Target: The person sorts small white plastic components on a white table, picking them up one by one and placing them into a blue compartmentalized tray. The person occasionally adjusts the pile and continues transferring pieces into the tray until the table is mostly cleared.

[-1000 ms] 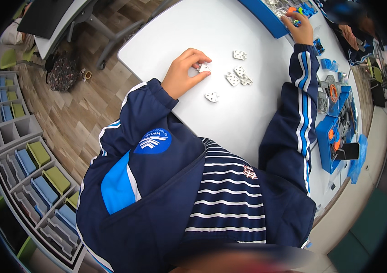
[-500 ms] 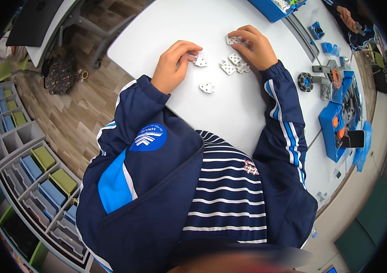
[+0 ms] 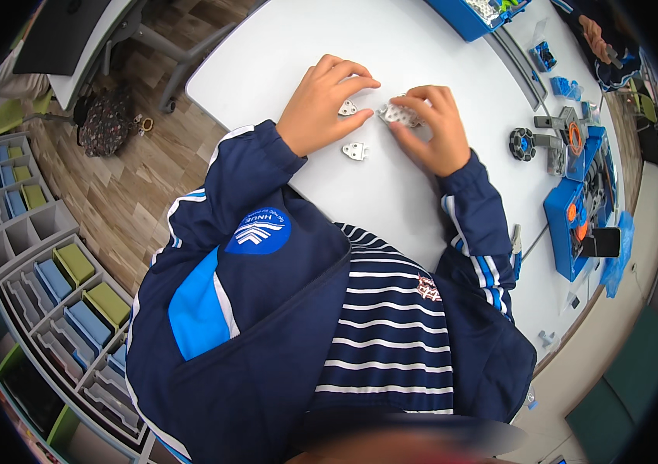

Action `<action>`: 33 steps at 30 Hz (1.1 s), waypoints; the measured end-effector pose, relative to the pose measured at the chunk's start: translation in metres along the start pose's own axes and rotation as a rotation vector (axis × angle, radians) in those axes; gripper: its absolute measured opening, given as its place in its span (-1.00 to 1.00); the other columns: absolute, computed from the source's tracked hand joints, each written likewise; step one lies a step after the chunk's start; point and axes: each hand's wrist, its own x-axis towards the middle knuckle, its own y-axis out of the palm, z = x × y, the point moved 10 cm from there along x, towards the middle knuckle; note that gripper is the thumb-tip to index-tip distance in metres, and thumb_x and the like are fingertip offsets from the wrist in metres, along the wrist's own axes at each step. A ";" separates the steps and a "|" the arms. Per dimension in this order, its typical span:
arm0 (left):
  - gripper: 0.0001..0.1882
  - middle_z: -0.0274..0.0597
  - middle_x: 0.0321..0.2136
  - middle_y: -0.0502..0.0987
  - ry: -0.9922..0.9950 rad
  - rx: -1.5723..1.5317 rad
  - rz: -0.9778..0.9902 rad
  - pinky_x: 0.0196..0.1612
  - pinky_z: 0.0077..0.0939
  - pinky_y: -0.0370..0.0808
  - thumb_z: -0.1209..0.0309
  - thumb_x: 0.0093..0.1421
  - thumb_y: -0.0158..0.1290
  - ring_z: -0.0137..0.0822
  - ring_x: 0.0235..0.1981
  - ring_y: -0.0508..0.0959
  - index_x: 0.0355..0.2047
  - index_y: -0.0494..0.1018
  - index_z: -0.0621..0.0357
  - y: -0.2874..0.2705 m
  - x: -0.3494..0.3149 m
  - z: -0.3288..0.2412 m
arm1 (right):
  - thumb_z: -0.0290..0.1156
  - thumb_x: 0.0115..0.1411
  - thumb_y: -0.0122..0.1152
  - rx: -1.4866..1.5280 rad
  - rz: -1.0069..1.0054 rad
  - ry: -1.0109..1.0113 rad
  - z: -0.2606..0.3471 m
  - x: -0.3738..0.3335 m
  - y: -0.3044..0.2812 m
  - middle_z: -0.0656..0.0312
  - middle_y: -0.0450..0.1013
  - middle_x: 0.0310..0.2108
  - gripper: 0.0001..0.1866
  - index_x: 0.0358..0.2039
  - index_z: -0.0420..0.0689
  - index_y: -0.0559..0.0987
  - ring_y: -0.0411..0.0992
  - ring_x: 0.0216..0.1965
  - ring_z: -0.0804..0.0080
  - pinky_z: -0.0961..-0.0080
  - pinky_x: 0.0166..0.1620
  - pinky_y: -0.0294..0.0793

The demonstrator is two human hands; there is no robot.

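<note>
My left hand (image 3: 327, 104) is open, thumb and fingers apart. Beneath its fingers lies a small white pointed plate (image 3: 347, 109) with holes; I see no firm grip on it. A similar pointed plate (image 3: 355, 151) rests alone on the table, closer to me. My right hand (image 3: 435, 130) curves over a small cluster of white perforated plates (image 3: 401, 116), thumb on the near side and fingers on the far side. It appears to touch them, with its fingers apart. Part of the cluster is hidden under that hand.
The white table (image 3: 282, 46) carries a blue bin (image 3: 468, 19) at the far right. Along the right stand a black wheel (image 3: 522, 144), a blue box (image 3: 565, 224) of parts and a phone-like dark slab (image 3: 601, 240). Another person's hand (image 3: 595, 39) shows at top right.
My right hand has come nearer to me, and the separate plate it touched is now by the cluster. My left hand has shifted right, spread wider, and come off its plate.
</note>
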 end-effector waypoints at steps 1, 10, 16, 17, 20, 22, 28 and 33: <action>-0.64 -0.20 -0.03 0.56 -0.008 0.021 -0.007 0.13 -0.28 0.42 0.45 0.12 0.24 -0.11 0.04 0.44 -0.04 0.59 0.10 -0.001 0.003 0.003 | -0.41 0.06 0.39 -0.053 -0.002 -0.013 0.006 -0.002 0.006 0.23 0.47 -0.15 -0.66 -0.10 -0.08 0.66 0.37 -0.06 0.21 0.32 -0.01 0.39; -0.45 -0.15 0.03 0.49 -0.147 -0.018 0.087 0.17 -0.26 0.39 0.31 0.05 0.35 -0.11 0.07 0.41 0.07 0.53 0.10 -0.015 -0.026 0.009 | -0.29 0.06 0.44 -0.277 0.008 -0.091 0.012 -0.007 0.024 0.27 0.43 -0.07 -0.62 -0.08 -0.05 0.63 0.35 0.01 0.22 0.29 -0.01 0.36; -0.30 -0.20 0.08 0.37 -0.172 -0.063 0.188 0.12 -0.28 0.41 0.27 -0.10 0.44 -0.12 0.00 0.36 0.10 0.49 0.06 0.005 -0.039 -0.008 | -0.35 0.03 0.46 -0.317 -0.123 -0.112 -0.005 0.012 -0.015 0.24 0.44 -0.06 -0.62 -0.10 -0.01 0.62 0.36 0.03 0.15 0.17 0.02 0.34; -0.34 -0.21 0.04 0.38 -0.183 -0.075 0.187 0.10 -0.29 0.41 0.28 -0.09 0.43 -0.13 -0.02 0.37 0.08 0.51 0.05 0.008 -0.039 -0.008 | -0.38 0.03 0.47 -0.318 -0.242 -0.135 -0.019 0.023 -0.042 0.22 0.45 -0.07 -0.63 -0.11 0.01 0.63 0.38 0.00 0.13 0.19 0.01 0.33; -0.48 -0.21 -0.07 0.41 -0.203 -0.101 0.202 0.04 -0.32 0.42 0.30 -0.04 0.40 -0.17 -0.08 0.40 -0.02 0.57 0.01 0.013 -0.039 -0.007 | -0.33 0.17 0.42 -0.486 -0.407 -0.115 -0.088 0.052 -0.122 0.14 0.53 -0.09 -0.71 -0.09 -0.07 0.67 0.41 -0.04 0.12 0.26 0.03 0.33; -0.58 -0.21 -0.14 0.42 -0.199 -0.108 0.206 0.00 -0.33 0.43 0.32 0.00 0.38 -0.19 -0.13 0.42 -0.09 0.61 -0.02 0.013 -0.039 -0.007 | -0.21 0.23 0.39 -0.410 -0.521 -0.029 -0.147 0.074 -0.153 0.15 0.53 -0.12 -0.68 -0.07 -0.06 0.68 0.45 -0.10 0.24 0.34 -0.15 0.46; -0.69 -0.22 -0.30 0.42 -0.112 -0.075 0.182 -0.15 -0.35 0.44 0.34 0.04 0.35 -0.20 -0.26 0.45 -0.17 0.62 -0.03 0.015 -0.037 -0.014 | -0.09 0.17 0.42 -0.187 -0.449 0.124 -0.256 0.127 -0.131 0.06 0.52 -0.15 -0.67 -0.15 -0.01 0.71 0.41 -0.10 0.09 0.24 0.02 0.35; -0.73 -0.18 -0.40 0.42 -0.109 -0.114 0.163 -0.19 -0.39 0.43 0.39 0.09 0.32 -0.22 -0.29 0.45 -0.18 0.58 0.08 0.013 -0.033 -0.014 | -0.13 0.17 0.42 -0.345 -0.400 0.149 -0.247 0.118 -0.109 0.02 0.46 -0.01 -0.59 -0.03 -0.04 0.65 0.33 0.03 0.00 0.16 0.13 0.33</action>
